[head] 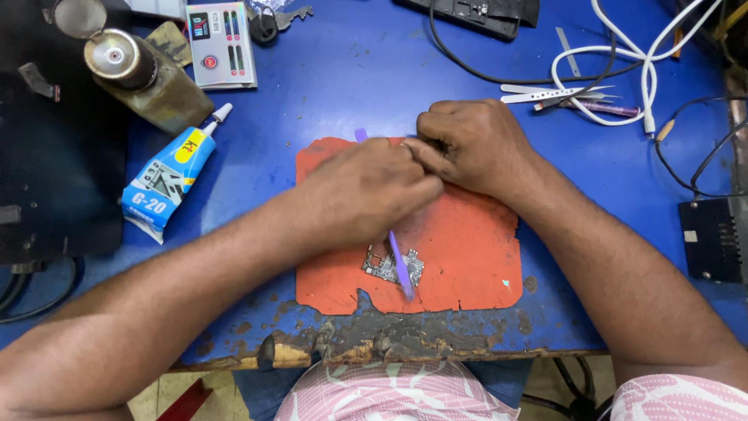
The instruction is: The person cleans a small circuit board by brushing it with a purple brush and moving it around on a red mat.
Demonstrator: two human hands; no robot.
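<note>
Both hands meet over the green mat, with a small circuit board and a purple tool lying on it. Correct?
Not quite: the mat is orange-red, not green, as the head view shows. The left hand and right hand do meet over it, with the circuit board and purple tool on it.

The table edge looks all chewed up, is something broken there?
Yes. The front edge of the blue table is worn: the blue covering has peeled and crumbled, showing dark, rough material beneath. The orange mat is ragged too, with a notch along its near edge. The small circuit board lies on it, under the purple tool.
</note>
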